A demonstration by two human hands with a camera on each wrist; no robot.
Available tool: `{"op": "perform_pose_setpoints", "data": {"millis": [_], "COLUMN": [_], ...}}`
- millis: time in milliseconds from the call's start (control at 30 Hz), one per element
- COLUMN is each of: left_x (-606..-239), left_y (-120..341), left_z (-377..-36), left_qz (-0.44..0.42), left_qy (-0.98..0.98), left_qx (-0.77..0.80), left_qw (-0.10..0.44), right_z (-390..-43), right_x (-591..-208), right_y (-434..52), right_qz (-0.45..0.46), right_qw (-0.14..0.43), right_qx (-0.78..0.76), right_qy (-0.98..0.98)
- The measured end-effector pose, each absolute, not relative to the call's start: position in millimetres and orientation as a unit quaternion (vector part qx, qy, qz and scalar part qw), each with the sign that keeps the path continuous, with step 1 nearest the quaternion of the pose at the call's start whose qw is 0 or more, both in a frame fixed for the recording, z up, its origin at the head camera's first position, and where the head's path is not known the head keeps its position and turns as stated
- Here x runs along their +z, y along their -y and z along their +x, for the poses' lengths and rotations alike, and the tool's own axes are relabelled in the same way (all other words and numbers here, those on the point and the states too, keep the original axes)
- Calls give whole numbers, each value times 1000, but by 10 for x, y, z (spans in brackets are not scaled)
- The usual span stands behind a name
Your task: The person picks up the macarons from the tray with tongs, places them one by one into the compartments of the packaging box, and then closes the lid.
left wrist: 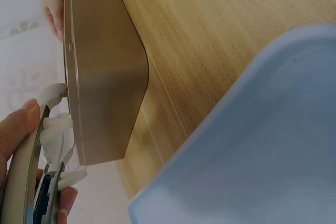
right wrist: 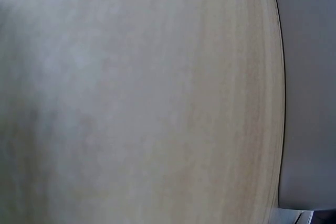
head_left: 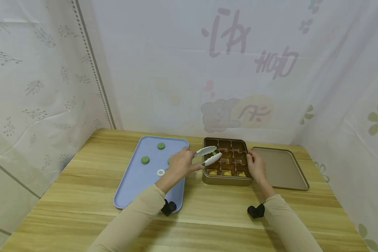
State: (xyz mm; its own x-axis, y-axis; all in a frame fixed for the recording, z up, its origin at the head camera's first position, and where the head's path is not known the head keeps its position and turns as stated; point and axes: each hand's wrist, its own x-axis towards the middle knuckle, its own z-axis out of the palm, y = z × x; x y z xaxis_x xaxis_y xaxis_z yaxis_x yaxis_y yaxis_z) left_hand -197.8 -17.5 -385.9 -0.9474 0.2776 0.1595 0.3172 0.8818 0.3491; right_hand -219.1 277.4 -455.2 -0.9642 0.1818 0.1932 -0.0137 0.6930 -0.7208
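Observation:
My left hand (head_left: 181,163) holds a pair of tongs (left wrist: 26,166) with white scalloped tips. In the head view the tips reach over the left side of a bronze tin box (head_left: 228,180), with a bit of green showing by them. Inside the box is a brown divided insert (head_left: 225,156); yellow round pieces (head_left: 227,173) sit in its front row. My right hand (head_left: 256,166) grips the box's right rim. Green round pieces (head_left: 145,160) lie on a blue tray (head_left: 135,185) at the left, one partly hidden behind my left hand.
A flat bronze lid (head_left: 285,169) lies on the wooden table (head_left: 214,217) to the right of the box. Printed cloth (head_left: 163,70) hangs behind the table and along both sides. The right wrist view shows mostly tabletop and the box's side (right wrist: 310,98).

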Motion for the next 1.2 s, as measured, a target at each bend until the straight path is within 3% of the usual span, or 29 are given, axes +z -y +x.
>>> {"op": "perform_pose_setpoints", "data": {"millis": [467,1200], "left_x": [-3929,-4010], "left_y": [315,1352], "left_z": [-1869,-1378], "left_qz": [-154,-81], "left_qy": [960,964], "left_qx": [-217,-237], "left_qw": [81,95], "right_z": [-2178,-2196], "right_x": [-4580,-4542], "right_y": [-2774,-2794], "right_qz": [-49,-41], "right_qw": [109,116], "right_qx": [397,395], "right_qy": [910,911]}}
